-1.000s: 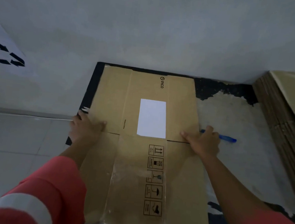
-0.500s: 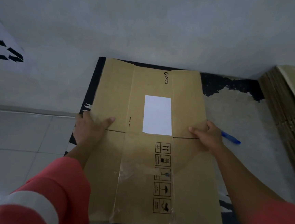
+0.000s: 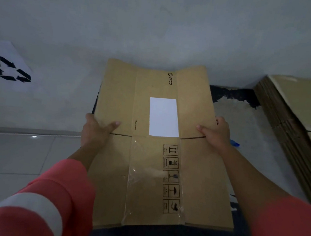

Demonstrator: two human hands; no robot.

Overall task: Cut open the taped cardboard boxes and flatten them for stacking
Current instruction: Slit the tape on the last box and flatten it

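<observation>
A flattened brown cardboard box with a white label, a PICO logo and a strip of clear tape is raised off the dark mat, its far end tipped up toward the wall. My left hand grips its left edge, thumb on top and fingers underneath. My right hand grips the right edge the same way. A blue cutter lies on the mat just right of my right hand, mostly hidden by it.
A stack of flattened cardboard boxes lies at the right. A white sheet with a black recycling symbol hangs on the grey wall at the left. Pale floor tiles spread to the left of the mat.
Both hands went from pressing flat on the box to gripping its side edges. The box has been lifted off the mat, far end rising toward the wall.
</observation>
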